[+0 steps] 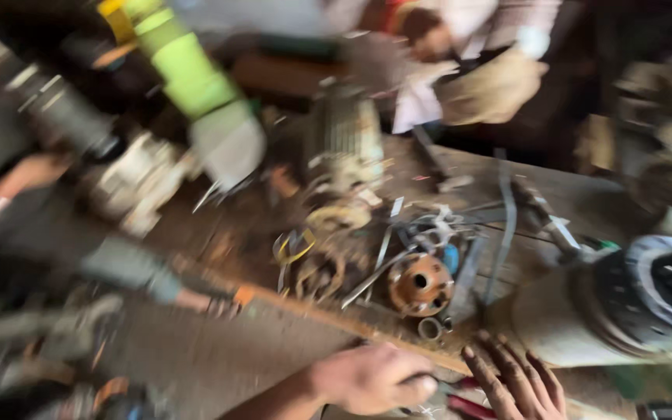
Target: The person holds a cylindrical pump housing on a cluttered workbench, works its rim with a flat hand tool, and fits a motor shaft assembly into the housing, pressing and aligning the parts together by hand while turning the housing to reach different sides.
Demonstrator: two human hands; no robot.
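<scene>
The picture is smeared by motion, so much of it is reading as a guess. The person seems to be picking up hand tools at the near edge of a cluttered wooden workbench [523, 202]. The left hand [371, 379] is curling into a loose fist over something small and dark at its fingertips; what it is gripping I cannot tell. The right hand [516, 381] is lying flat with its fingers spread, holding nothing, its fingertips touching the bench edge. Red tool handles [468, 404] are lying between the two hands, just below them. A rusty orange flange [420, 285] is sitting just beyond both hands, with a small metal ring [429, 328] nearer, among loose scraps. A large pale motor [624, 311] is lying on its side just right of the right hand. The next move is probably calling for a firm grip on those handles. Another person's gloved hand [227, 144] is hovering well away at the far side.
</scene>
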